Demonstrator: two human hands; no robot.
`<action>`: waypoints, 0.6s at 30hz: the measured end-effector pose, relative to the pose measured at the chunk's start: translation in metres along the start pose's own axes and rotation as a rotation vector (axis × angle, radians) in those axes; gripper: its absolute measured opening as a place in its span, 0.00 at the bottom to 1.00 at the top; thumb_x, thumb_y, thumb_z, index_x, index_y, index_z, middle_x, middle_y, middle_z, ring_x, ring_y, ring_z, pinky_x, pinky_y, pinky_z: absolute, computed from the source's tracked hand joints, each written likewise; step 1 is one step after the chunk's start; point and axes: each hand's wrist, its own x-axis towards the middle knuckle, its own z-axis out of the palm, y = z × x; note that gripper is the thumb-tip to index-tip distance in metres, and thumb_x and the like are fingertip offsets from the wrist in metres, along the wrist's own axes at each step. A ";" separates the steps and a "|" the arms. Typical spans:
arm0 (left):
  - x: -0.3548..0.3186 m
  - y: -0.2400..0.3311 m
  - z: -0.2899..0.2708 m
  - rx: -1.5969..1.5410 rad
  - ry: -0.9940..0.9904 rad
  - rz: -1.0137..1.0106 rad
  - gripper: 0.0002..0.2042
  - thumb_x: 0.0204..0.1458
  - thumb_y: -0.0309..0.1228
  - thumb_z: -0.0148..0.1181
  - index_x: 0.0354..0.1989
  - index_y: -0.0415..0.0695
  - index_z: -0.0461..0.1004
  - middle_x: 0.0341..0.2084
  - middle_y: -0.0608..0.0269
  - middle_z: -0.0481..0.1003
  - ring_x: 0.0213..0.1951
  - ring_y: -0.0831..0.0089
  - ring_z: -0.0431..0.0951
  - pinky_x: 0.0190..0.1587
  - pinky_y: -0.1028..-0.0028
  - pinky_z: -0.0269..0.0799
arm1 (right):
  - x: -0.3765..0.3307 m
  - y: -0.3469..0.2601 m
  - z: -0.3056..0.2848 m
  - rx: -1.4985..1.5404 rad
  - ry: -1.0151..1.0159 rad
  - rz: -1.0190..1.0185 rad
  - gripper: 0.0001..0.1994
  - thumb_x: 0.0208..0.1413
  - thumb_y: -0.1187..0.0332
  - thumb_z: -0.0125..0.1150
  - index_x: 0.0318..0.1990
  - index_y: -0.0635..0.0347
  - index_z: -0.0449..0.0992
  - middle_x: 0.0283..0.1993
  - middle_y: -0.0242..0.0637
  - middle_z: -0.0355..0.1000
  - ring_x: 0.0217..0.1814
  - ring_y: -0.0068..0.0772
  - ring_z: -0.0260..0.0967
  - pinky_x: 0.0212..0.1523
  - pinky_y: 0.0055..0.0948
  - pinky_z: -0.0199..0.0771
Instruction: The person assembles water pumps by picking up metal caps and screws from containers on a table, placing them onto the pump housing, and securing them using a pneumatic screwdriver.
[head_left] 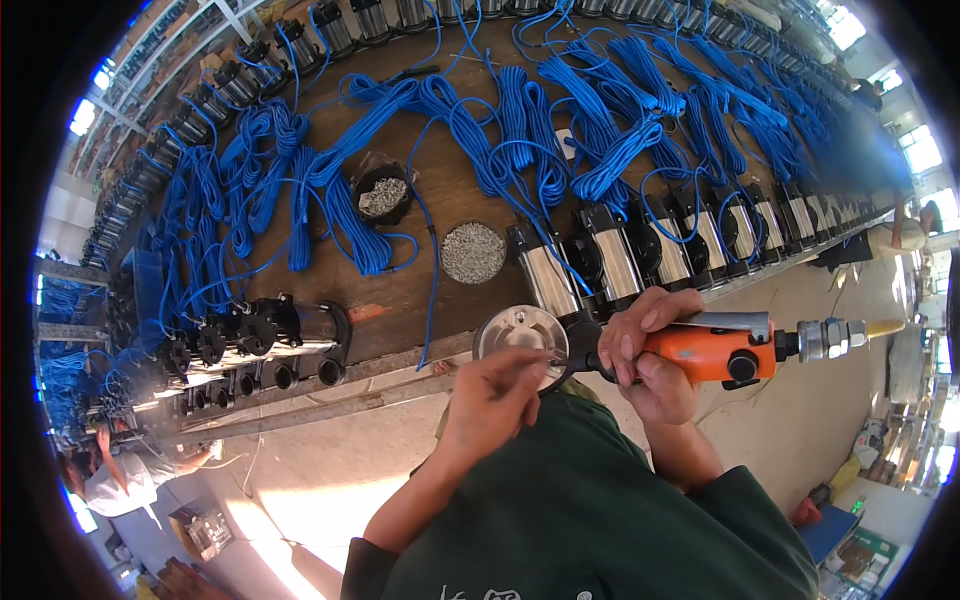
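Observation:
My left hand (492, 400) is over the near edge of a round, shiny metal pump end (518, 332), its thumb and fingers pinched together. Whatever they may hold is too small to make out. In my right hand (655, 350) is an orange air screwdriver (715, 355), gripped at its left end beside the pump. A metal lever runs along the tool's upper side, and a metal hose fitting (830, 340) sits at its right end. A black outlet piece (583, 338) shows between the pump end and my right fingers.
On the brown bench (400, 310) stand a round dish of small silver parts (473, 252) and a black bowl (383, 195) of similar parts. Blue cable bundles (520, 120) cover its far side. Metal pumps (615, 255) line the edges. Another person (125, 480) is at far left.

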 end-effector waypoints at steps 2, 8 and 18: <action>-0.002 0.002 0.007 0.123 -0.082 0.048 0.14 0.57 0.27 0.56 0.51 0.39 0.70 0.10 0.68 0.68 0.13 0.85 0.63 0.17 0.82 0.55 | -0.005 0.002 -0.009 -0.008 0.012 0.036 0.13 0.46 0.77 0.53 0.41 0.62 0.61 0.31 0.38 0.63 0.20 0.23 0.61 0.29 0.27 0.67; -0.003 -0.009 0.015 0.513 0.019 0.090 0.21 0.49 0.26 0.63 0.53 0.41 0.68 0.17 0.63 0.71 0.20 0.78 0.68 0.24 0.76 0.61 | -0.007 0.004 -0.012 -0.192 -0.130 0.090 0.13 0.41 0.81 0.55 0.38 0.64 0.66 0.31 0.42 0.67 0.24 0.25 0.65 0.27 0.23 0.71; 0.022 -0.017 0.007 1.093 0.345 0.586 0.45 0.30 0.36 0.74 0.60 0.36 0.57 0.55 0.49 0.63 0.58 0.50 0.60 0.58 0.56 0.57 | 0.004 0.003 0.000 -0.489 -0.363 0.047 0.10 0.37 0.80 0.56 0.31 0.66 0.69 0.27 0.43 0.71 0.26 0.29 0.71 0.28 0.23 0.75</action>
